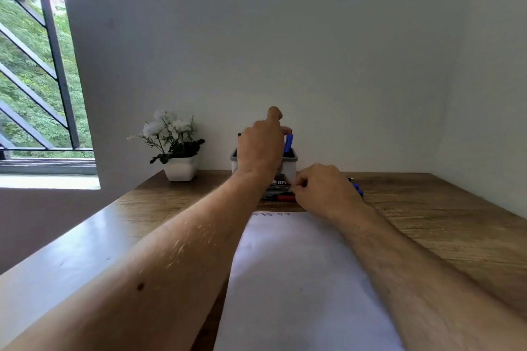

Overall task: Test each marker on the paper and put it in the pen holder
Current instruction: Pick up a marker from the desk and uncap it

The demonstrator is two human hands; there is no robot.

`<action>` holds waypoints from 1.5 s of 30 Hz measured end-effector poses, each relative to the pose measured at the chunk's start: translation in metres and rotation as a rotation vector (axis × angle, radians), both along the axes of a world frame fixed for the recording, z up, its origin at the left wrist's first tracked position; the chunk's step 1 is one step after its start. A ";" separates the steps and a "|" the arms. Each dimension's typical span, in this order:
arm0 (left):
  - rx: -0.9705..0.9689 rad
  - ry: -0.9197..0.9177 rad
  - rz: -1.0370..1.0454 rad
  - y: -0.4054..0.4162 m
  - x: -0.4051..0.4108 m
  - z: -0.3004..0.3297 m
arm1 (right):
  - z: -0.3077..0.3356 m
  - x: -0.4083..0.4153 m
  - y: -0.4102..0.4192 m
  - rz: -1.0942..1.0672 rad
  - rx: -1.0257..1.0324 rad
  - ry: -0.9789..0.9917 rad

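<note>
The wooden desk [427,208] stood against a pale wall. On it lay a white paper [296,279] with small marks at its far edge, a white flowerpot [181,169], a grey pen holder [291,167], a red marker [282,197] and blue markers [358,189].

the pen holder [291,164] stands at the back of the wooden desk [427,208], close to the wall [313,37], so there is little room behind it. the left hand [261,151] covers its front and top, where a blue marker [289,143] sticks up. the right hand [325,189] and a red marker [281,197] block the strip between holder and paper [299,279]. a potted plant [174,145] crowds the left side. the desk to the right of the paper lies open, past blue markers [358,189] behind the right hand.
</note>
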State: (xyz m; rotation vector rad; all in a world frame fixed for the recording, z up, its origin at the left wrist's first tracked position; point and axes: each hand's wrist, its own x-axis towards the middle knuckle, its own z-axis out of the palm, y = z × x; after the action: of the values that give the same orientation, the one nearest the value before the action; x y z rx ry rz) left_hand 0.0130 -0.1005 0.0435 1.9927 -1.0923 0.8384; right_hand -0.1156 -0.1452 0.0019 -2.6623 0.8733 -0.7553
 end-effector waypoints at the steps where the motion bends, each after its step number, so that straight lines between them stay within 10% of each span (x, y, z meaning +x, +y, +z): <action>1: 0.005 -0.006 -0.001 0.005 -0.002 0.000 | 0.000 -0.001 0.000 -0.004 -0.006 0.034; 10: 0.122 0.111 -0.081 0.058 -0.017 -0.024 | -0.005 -0.005 -0.004 -0.016 -0.003 0.203; 26: 0.443 0.159 -0.126 0.068 -0.006 -0.051 | 0.001 -0.004 -0.005 0.000 0.057 -0.052; 33: 0.245 0.011 -0.104 0.076 -0.017 -0.037 | 0.019 -0.005 0.005 0.160 0.355 -0.408; 45: -0.199 0.656 -0.665 0.077 -0.044 -0.030 | 0.023 -0.003 0.020 0.339 0.572 -0.603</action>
State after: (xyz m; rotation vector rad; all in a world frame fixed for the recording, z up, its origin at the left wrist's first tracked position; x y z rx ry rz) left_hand -0.0306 -0.0231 0.0139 1.4176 -1.1003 -0.0630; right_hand -0.1181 -0.1250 0.0251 -1.8498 0.3806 -0.9631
